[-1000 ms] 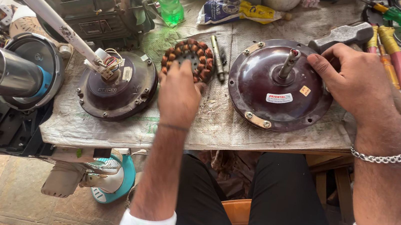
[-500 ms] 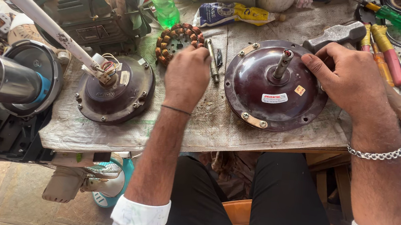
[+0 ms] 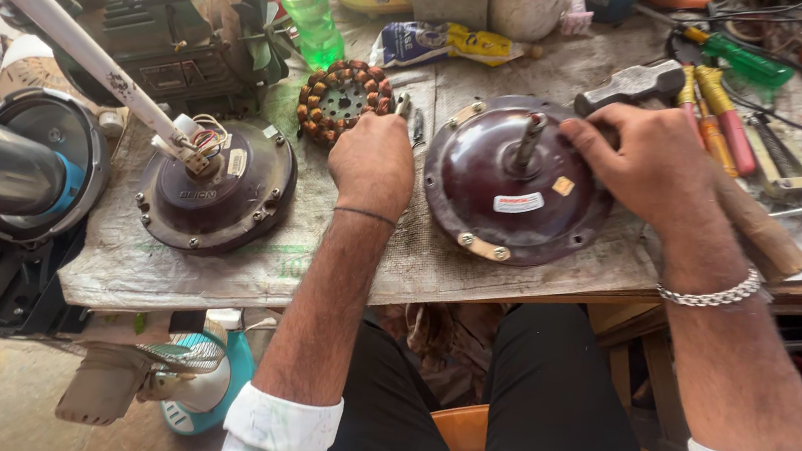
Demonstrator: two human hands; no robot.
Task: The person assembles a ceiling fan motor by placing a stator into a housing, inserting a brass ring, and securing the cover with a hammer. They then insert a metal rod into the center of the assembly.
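Right hand fingers pressed on motor cover; likely heavy, rigid; grip rim. Left hand fisted beside it, contents unclear.

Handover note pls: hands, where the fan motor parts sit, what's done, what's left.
Left hand: closed fist on the bench beside the copper-wound stator; whether it grips anything is hidden.
Right hand: resting on the maroon motor housing, fingers near its shaft.
Second housing with the white rod lies further left.
Done: stator out, lying on the bench.
Left: housing work; hammer and screwdrivers lie behind the right hand.
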